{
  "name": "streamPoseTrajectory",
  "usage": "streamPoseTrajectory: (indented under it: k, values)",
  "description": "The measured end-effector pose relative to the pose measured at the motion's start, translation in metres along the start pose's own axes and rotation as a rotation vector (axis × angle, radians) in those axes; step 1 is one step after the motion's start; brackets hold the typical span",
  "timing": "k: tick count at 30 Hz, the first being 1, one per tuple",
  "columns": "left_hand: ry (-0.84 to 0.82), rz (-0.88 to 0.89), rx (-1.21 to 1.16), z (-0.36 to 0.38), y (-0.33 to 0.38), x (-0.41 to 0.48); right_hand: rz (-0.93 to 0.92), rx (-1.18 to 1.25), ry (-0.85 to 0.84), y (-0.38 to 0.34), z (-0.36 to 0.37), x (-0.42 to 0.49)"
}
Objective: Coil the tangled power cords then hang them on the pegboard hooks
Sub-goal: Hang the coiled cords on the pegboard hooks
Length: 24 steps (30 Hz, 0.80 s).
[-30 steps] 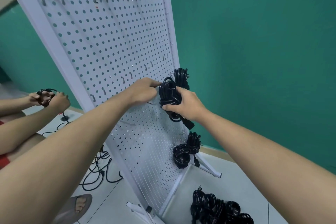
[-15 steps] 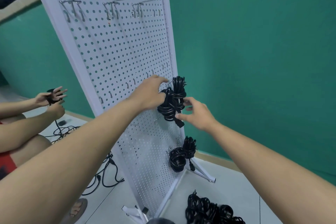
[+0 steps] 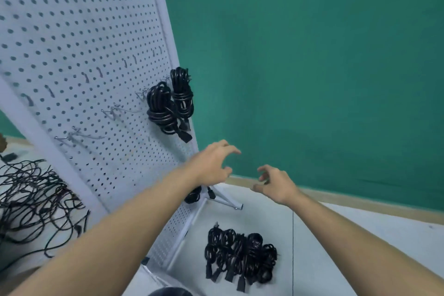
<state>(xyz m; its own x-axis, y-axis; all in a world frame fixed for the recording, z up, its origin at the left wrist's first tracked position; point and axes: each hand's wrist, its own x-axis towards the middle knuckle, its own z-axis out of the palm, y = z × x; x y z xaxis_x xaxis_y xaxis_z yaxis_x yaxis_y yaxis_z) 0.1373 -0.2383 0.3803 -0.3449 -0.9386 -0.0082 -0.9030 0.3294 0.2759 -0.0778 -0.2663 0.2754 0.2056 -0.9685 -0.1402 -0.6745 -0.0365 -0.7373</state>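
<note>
- left hand [image 3: 211, 163]: grasps nothing; fingers loosely curled and spread, hanging in the air before the lower right edge of the pegboard [image 3: 84, 43].
- right hand [image 3: 276, 185]: also empty, fingers loosely bent, thumb side turned toward the left hand. The two are near each other, not touching.
- hung coils [image 3: 168, 108]: two black bundles side by side on hooks at the board's right edge, above the left hand and clear of it. Plug ends dangle below them.
- lower coil [image 3: 193, 196]: black, low on the board, partly hidden behind the left forearm. How it hangs, cannot tell.
- bare hooks [image 3: 115, 112]: wire hooks stepping down to the left of the hung coils, nothing on them.
- floor coils [image 3: 240, 257]: row of black bundles lying on the pale floor [image 3: 348, 235] by the board's foot, below both forearms.
- tangled cords [image 3: 31, 199]: loose black heap on the floor, left of the board.
- green wall [image 3: 312, 55] behind everything.
</note>
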Motion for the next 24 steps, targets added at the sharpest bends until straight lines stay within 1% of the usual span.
streamPoseTrajectory:
  k: [10,16,18,21,22,24]
  values:
    - [-0.246,-0.055,-0.142,0.159,-0.044,0.051,0.282,-0.026,-0.125,0.13,0.072,0.025]
    - [-0.409,-0.111,-0.222,0.242,-0.073,0.059,0.559,-0.013,-0.138,0.192,0.137,0.03]
    - [-0.446,-0.131,-0.238,0.262,-0.082,0.058,0.654,0.046,-0.168,0.203,0.159,0.028]
    - [-0.487,-0.165,-0.262,0.281,-0.094,0.054,0.838,0.256,-0.201,0.212,0.186,0.023]
    - [-0.495,-0.18,-0.274,0.284,-0.097,0.052,0.881,0.321,-0.195,0.215,0.194,0.021]
    - [-0.51,-0.203,-0.292,0.288,-0.103,0.05,0.916,0.398,-0.129,0.227,0.206,0.018]
